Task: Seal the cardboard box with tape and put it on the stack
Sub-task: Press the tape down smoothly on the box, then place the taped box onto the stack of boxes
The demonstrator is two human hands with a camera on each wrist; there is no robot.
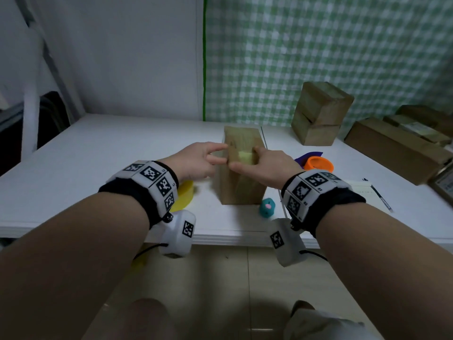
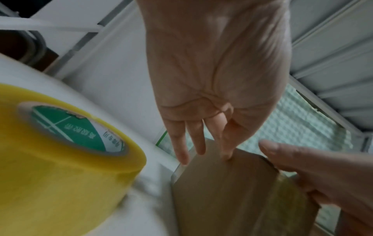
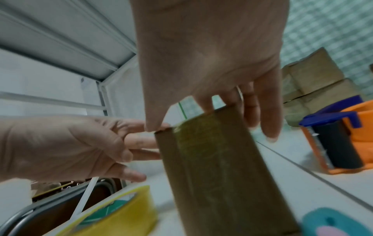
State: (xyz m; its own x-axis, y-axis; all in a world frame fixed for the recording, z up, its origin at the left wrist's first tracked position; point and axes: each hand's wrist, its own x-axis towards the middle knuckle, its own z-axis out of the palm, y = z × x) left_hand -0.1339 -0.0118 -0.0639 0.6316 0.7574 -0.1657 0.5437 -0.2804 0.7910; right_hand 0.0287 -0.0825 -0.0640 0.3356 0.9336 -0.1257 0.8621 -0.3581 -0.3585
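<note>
A tall cardboard box [image 1: 241,182] stands upright mid-table, with a strip of yellowish tape [image 3: 203,159] down its near face and over the top edge. My right hand [image 1: 246,157] straddles that top edge, thumb on the near face and straight fingers over the top, pressing the tape. The left hand [image 1: 220,154] touches the box's upper left edge with straight fingers [image 2: 201,148]. The yellow tape roll [image 1: 183,195] lies on the table under my left wrist. A stack of two sealed boxes [image 1: 318,114] stands at the back right.
An orange tape dispenser with a blue handle [image 1: 318,164] sits just right of the box. A small teal object [image 1: 267,207] lies by the box's near right corner. Long cardboard boxes [image 1: 397,150] and a notebook with a pen [image 1: 377,192] fill the right side.
</note>
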